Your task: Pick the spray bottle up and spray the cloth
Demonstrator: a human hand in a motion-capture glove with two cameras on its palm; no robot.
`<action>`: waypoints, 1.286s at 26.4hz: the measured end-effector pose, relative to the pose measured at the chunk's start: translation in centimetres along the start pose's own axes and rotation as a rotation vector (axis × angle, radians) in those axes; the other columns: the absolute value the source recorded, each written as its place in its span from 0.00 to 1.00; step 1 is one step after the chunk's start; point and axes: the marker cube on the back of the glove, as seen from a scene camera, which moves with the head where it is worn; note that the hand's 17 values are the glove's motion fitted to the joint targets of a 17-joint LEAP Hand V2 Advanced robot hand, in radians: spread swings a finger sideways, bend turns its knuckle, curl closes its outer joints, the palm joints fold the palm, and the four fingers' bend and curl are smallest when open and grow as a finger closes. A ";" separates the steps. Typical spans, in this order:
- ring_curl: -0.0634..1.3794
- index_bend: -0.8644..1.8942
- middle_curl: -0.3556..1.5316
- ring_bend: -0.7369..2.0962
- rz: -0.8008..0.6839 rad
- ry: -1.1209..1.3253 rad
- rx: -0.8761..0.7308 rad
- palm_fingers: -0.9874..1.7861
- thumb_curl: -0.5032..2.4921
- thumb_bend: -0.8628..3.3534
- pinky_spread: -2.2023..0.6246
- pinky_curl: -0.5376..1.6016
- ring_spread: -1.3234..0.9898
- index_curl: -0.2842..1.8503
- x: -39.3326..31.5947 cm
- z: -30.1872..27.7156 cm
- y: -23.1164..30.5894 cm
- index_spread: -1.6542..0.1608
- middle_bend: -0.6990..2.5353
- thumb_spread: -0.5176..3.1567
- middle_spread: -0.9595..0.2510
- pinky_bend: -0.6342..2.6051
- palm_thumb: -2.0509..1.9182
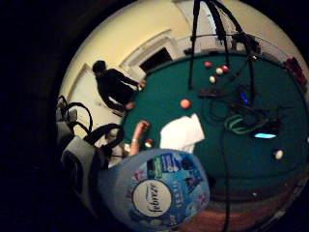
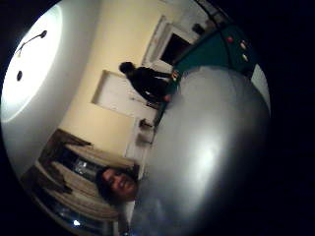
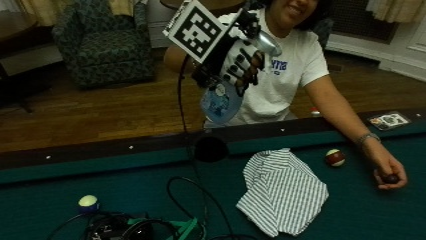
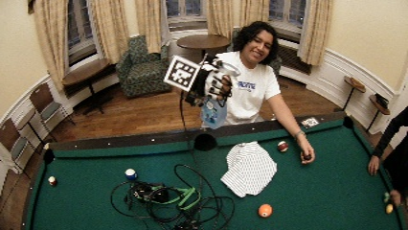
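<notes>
My gloved right hand (image 3: 233, 62) is raised high over the near rail of the pool table, its fingers curled round the neck of a pale blue spray bottle (image 3: 221, 102) that hangs below it. The bottle's label (image 1: 152, 198) fills one palm view, and its grey body (image 2: 206, 157) fills the other. A striped white cloth (image 3: 283, 192) lies crumpled on the green felt, below and to the right of the bottle, apart from it. The same cloth (image 1: 182, 134) appears in the little finger side view and in the wide view (image 4: 250, 168).
My bare left hand (image 3: 386, 172) rests on the felt over a dark ball, a red-and-white ball (image 3: 335, 158) beside it. Cables and gear (image 3: 143, 227) lie on the felt at the left, near a yellow ball (image 3: 88, 201). A corner pocket (image 3: 211, 148) sits under the bottle.
</notes>
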 end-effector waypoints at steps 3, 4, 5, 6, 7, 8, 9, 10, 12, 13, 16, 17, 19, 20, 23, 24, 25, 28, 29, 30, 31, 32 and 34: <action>0.33 0.38 0.43 0.42 0.088 0.169 -0.140 0.77 0.32 0.20 0.79 0.34 0.49 0.35 0.6 2.1 -0.5 0.74 0.35 0.40 0.63 0.24 0.70; 0.33 0.38 0.43 0.42 0.124 0.213 -0.194 0.77 0.32 0.20 0.79 0.34 0.49 0.35 1.0 3.0 -0.6 0.74 0.35 0.40 0.63 0.24 0.70; 0.33 0.38 0.43 0.42 0.160 0.250 -0.249 0.77 0.32 0.20 0.79 0.34 0.49 0.35 1.4 3.9 -0.7 0.74 0.35 0.40 0.63 0.24 0.70; 0.33 0.38 0.43 0.42 0.196 0.280 -0.303 0.77 0.32 0.20 0.79 0.34 0.49 0.35 1.8 5.0 -0.7 0.74 0.35 0.40 0.63 0.24 0.70; 0.33 0.38 0.43 0.42 0.228 0.305 -0.355 0.77 0.32 0.20 0.79 0.34 0.49 0.35 2.3 6.1 -0.6 0.74 0.35 0.40 0.63 0.24 0.70; 0.33 0.38 0.43 0.42 0.256 0.326 -0.404 0.77 0.32 0.20 0.79 0.34 0.49 0.35 2.7 7.1 -0.4 0.74 0.35 0.40 0.63 0.24 0.70; 0.33 0.38 0.43 0.42 0.279 0.344 -0.450 0.77 0.32 0.20 0.79 0.34 0.49 0.35 3.1 8.1 -0.2 0.74 0.35 0.40 0.63 0.24 0.70; 0.33 0.38 0.43 0.42 0.298 0.362 -0.493 0.77 0.32 0.20 0.79 0.34 0.49 0.35 3.5 9.1 0.1 0.74 0.35 0.40 0.63 0.24 0.70; 0.33 0.38 0.43 0.42 0.331 0.401 -0.582 0.77 0.32 0.20 0.79 0.34 0.49 0.35 4.2 10.9 0.9 0.74 0.35 0.40 0.63 0.24 0.70; 0.33 0.38 0.43 0.42 0.347 0.423 -0.630 0.77 0.32 0.20 0.79 0.34 0.49 0.35 4.6 11.7 1.3 0.74 0.35 0.40 0.63 0.24 0.70; 0.33 0.38 0.43 0.42 0.390 0.500 -0.767 0.77 0.32 0.20 0.79 0.34 0.49 0.35 6.3 14.0 2.2 0.74 0.35 0.40 0.63 0.24 0.70; 0.33 0.38 0.43 0.42 0.402 0.529 -0.804 0.77 0.32 0.20 0.79 0.34 0.49 0.35 7.0 14.8 2.5 0.74 0.35 0.40 0.63 0.24 0.70; 0.33 0.38 0.43 0.42 0.425 0.584 -0.860 0.77 0.32 0.20 0.79 0.34 0.49 0.35 8.7 16.6 2.9 0.74 0.35 0.40 0.63 0.24 0.70; 0.33 0.38 0.43 0.42 0.437 0.605 -0.880 0.77 0.32 0.20 0.79 0.34 0.49 0.35 9.5 17.6 3.2 0.74 0.35 0.40 0.63 0.24 0.70; 0.33 0.38 0.43 0.42 0.489 0.637 -0.926 0.77 0.32 0.20 0.79 0.34 0.49 0.35 11.9 20.5 4.3 0.74 0.35 0.40 0.63 0.24 0.70; 0.33 0.38 0.43 0.42 0.509 0.642 -0.938 0.77 0.32 0.20 0.79 0.34 0.49 0.35 12.7 21.5 4.7 0.74 0.35 0.40 0.63 0.24 0.70; 0.33 0.38 0.43 0.42 0.528 0.646 -0.951 0.77 0.32 0.20 0.79 0.34 0.49 0.35 13.5 22.4 5.1 0.74 0.35 0.40 0.63 0.24 0.70; 0.33 0.38 0.43 0.42 0.573 0.661 -0.999 0.77 0.32 0.20 0.79 0.34 0.49 0.35 15.3 24.2 6.2 0.74 0.35 0.40 0.63 0.24 0.70; 0.33 0.38 0.43 0.42 0.584 0.667 -1.017 0.77 0.32 0.20 0.79 0.34 0.49 0.35 15.8 24.7 6.5 0.74 0.35 0.40 0.63 0.24 0.70; 0.33 0.38 0.43 0.42 0.594 0.674 -1.032 0.77 0.32 0.20 0.79 0.34 0.49 0.35 16.3 25.1 6.8 0.74 0.35 0.40 0.63 0.24 0.70; 0.33 0.38 0.43 0.42 0.603 0.679 -1.046 0.77 0.32 0.20 0.79 0.34 0.49 0.35 16.7 25.5 7.0 0.74 0.35 0.40 0.63 0.24 0.70; 0.33 0.38 0.43 0.42 0.611 0.682 -1.057 0.77 0.32 0.20 0.79 0.34 0.49 0.35 17.1 25.9 7.3 0.74 0.35 0.40 0.63 0.24 0.70; 0.33 0.38 0.43 0.42 0.624 0.676 -1.075 0.77 0.32 0.20 0.79 0.34 0.49 0.35 17.6 26.4 7.7 0.74 0.35 0.40 0.63 0.24 0.70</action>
